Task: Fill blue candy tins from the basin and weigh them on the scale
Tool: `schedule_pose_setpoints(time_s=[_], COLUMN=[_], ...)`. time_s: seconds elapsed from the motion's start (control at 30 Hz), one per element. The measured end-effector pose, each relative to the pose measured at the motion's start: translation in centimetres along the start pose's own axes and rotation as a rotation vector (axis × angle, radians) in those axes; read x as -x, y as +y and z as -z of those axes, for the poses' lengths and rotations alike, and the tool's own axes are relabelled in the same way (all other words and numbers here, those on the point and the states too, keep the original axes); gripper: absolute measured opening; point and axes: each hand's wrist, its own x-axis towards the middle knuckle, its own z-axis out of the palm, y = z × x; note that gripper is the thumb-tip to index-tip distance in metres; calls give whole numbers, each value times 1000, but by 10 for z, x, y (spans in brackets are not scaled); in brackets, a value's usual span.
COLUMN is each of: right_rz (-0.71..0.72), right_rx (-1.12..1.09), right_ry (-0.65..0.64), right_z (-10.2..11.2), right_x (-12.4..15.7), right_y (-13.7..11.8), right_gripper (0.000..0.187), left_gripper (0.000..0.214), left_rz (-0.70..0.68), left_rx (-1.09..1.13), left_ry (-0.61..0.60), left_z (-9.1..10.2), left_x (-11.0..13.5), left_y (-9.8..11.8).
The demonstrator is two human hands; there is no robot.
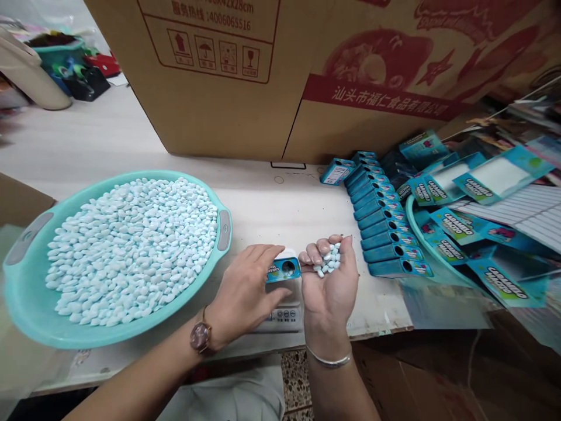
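Note:
My left hand [245, 292] is spread beside a small blue candy box [280, 270] with a dark round hole in its face. Its fingers reach along the far side and the thumb sticks out on the near side, apart from the box. Part of the box is hidden by this hand. Beneath it is a white scale [280, 321] with buttons along its front. Right of the box, my right hand [328, 286] is turned palm up, its fingers curled around a small heap of pale blue candies [329, 261].
A turquoise basin [223, 257] full of pale blue candies [131, 251] stands at the left. A row of blue boxes [383, 225] lines the right, beside a tub [412, 216] of flat windowed boxes [504, 280]. A large cardboard carton [228, 117] blocks the back.

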Motion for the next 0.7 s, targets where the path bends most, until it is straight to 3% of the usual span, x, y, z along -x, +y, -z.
schedule_pose_setpoints(time_s=[0.2,0.37,0.6,0.7], right_rz=[115,165,136,82], right_rx=[167,254,233,136], right_ry=[-10,-37,-23,-25], right_z=[-9,-9,-10,-9], right_x=[6,8,7,3], right_y=[10,12,13,8], right_gripper=[22,24,22,21], left_gripper=[34,28,24,32], left_rz=[37,50,44,53], left_rx=[38,53,74,67], left_ry=[32,47,31,18], left_z=[-13,-13,-16,-14], left_x=[-7,-7,-8,-7], left_y=[-4,-4,-4,-5])
